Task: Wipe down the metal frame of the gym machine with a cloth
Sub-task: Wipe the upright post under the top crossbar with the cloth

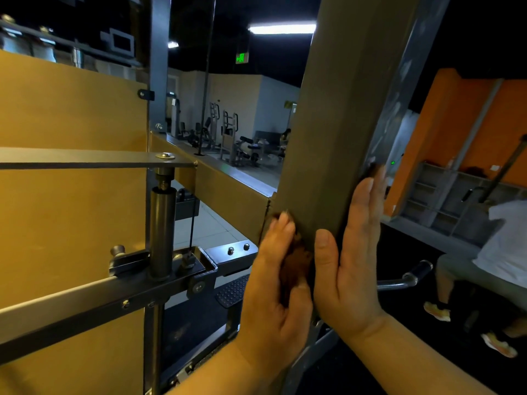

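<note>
Brown cloth (296,260) was bunched against the near-left face of the grey frame post (328,138). Left hand (271,283) gripped it, fingers curled round it. Right hand (352,260) lay flat on the post's right side, fingers straight, thumb just right of the cloth.

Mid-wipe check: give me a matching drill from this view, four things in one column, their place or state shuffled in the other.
Things:
1. left hand
2. right hand
3. exit sign
4. side panel

Places or states:
A. glowing green, high in the background
B. fingers straight, flat against the right side of the upright post
C. yellow, left of the post
D. grips the brown cloth against the post

Pairs: 1-D; 2-B; 3-A; 4-C
</note>
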Motion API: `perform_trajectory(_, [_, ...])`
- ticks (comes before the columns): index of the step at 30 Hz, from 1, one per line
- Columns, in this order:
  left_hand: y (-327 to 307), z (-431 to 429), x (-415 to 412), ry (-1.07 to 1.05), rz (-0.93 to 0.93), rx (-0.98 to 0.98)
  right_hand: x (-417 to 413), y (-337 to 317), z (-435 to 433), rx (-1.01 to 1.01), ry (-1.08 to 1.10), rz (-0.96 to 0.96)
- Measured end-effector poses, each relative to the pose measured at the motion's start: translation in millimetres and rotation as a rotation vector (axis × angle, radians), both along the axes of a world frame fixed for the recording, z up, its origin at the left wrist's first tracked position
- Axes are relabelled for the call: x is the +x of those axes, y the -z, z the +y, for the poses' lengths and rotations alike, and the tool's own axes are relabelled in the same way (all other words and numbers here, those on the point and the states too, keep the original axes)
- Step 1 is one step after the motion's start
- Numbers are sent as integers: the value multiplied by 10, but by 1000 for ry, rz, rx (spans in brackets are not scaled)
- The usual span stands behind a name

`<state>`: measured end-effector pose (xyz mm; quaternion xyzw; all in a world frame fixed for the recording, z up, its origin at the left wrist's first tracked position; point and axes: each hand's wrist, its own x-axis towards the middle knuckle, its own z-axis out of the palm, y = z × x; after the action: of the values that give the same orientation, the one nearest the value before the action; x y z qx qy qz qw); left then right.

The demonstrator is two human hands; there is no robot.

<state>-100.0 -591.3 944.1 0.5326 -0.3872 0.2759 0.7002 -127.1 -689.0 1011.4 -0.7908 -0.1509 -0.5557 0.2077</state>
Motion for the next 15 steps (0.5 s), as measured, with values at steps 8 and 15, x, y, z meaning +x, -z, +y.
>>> perform_trajectory(8, [177, -39, -24, 28, 19, -55, 6, 34, -6, 4, -12, -21])
perform_trajectory(15, [-92, -4, 9, 23, 8, -23, 15, 35, -2, 10, -8, -18])
